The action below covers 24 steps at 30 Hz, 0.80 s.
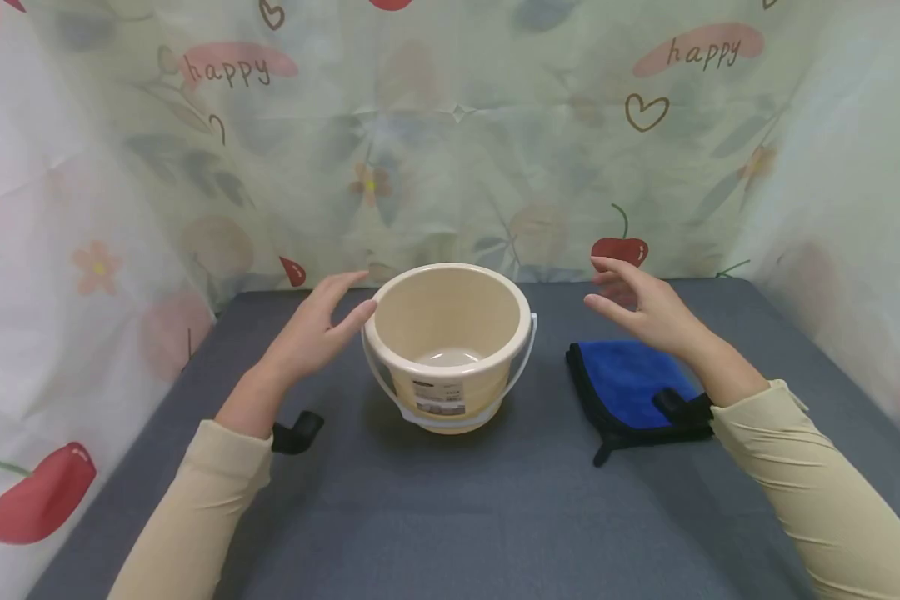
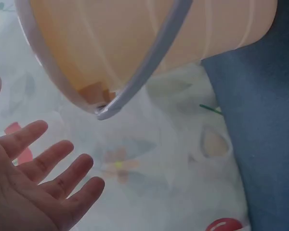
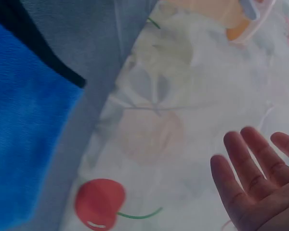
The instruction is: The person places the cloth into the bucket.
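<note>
A cream plastic bucket (image 1: pixel 450 329) stands upright on the grey table, its pale handle (image 1: pixel 450 423) hanging down across the front below a printed label. My left hand (image 1: pixel 311 333) is raised beside the bucket's left rim, fingers extended and holding nothing; the left wrist view shows a gap between that hand (image 2: pixel 43 178) and the bucket (image 2: pixel 106 43). On the right, a folded blue cloth (image 1: pixel 630 383) with black edging lies on the table. Above it hovers my right hand (image 1: pixel 645 304), fingers spread loosely with nothing in them. The cloth (image 3: pixel 24 130) also shows in the right wrist view, apart from the hand.
A dark grey cloth covers the table (image 1: pixel 450 508). Patterned curtains (image 1: pixel 457 150) with cherries, flowers and hearts close off the back and both sides. Black wrist-worn pieces (image 1: pixel 297 432) show beneath the left and right forearms.
</note>
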### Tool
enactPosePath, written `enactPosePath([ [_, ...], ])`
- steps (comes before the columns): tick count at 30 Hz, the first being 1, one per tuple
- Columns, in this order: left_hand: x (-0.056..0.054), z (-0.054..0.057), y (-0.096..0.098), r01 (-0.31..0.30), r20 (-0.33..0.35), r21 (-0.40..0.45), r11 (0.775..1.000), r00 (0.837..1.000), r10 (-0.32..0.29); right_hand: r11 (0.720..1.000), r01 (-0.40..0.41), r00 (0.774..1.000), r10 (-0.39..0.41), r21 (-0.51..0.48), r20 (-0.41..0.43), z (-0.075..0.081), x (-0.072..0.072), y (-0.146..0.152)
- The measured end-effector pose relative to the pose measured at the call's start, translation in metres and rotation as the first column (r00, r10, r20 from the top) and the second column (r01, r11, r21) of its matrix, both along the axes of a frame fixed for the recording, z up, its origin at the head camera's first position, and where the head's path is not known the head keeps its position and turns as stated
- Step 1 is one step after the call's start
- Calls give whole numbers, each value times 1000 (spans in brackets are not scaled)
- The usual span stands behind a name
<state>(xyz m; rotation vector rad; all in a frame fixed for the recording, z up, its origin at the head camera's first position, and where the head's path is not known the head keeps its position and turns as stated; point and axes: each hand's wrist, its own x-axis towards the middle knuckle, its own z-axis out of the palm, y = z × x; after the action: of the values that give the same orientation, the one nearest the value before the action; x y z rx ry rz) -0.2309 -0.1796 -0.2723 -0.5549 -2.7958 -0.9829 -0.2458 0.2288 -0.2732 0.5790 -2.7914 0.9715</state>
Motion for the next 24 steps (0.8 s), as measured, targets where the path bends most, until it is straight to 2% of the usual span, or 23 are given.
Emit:
enactPosePath([
  [6, -3, -13, -6, 10, 34, 57, 998, 999, -12, 1000, 8, 999, -8, -1, 43, -15, -9, 8],
  [12, -4, -24, -9, 28, 73, 119, 992, 997, -37, 1000, 25, 993, -24, -6, 119, -30, -20, 16],
  [17, -3, -30, -8, 47, 84, 164, 985, 995, -61, 999, 14, 979, -5, -39, 205, -42, -25, 20],
  [24, -3, -34, -7, 38, 87, 193, 981, 995, -56, 996, 31, 951, -4, -83, 311, -53, -29, 22],
])
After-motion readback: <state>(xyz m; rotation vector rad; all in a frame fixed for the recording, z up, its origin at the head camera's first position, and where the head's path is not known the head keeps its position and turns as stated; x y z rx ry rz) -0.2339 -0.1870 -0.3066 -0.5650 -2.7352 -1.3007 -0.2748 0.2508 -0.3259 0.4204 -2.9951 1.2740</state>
